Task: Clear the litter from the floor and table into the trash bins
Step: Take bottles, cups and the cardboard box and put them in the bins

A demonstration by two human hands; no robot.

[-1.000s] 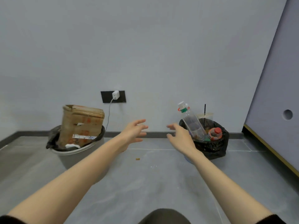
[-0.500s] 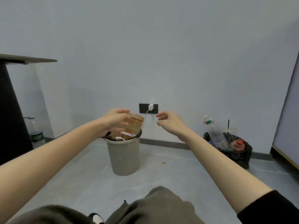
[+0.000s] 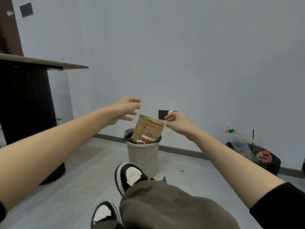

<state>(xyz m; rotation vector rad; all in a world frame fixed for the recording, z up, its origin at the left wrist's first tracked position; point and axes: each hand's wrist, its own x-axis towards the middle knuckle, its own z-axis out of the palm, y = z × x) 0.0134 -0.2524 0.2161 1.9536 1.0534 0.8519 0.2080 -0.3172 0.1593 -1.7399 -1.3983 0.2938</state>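
Both hands are empty, the left hand [image 3: 125, 109] spread and the right hand [image 3: 177, 121] loosely curled, while the cardboard box [image 3: 148, 128] stands in the grey bin [image 3: 142, 156]; the orange scrap [image 3: 182, 170] on the floor just right of it likely needs a low fingertip pinch.

Black rectangular wall socket plate [image 3: 161, 114], far centre; white plug adapter [image 3: 170, 111] fitted. Dark square wall panel [image 3: 26, 9], far upper left. Grey skirting board [image 3: 181, 151] along far wall. Black-and-white sneaker [image 3: 132, 175], near centre.
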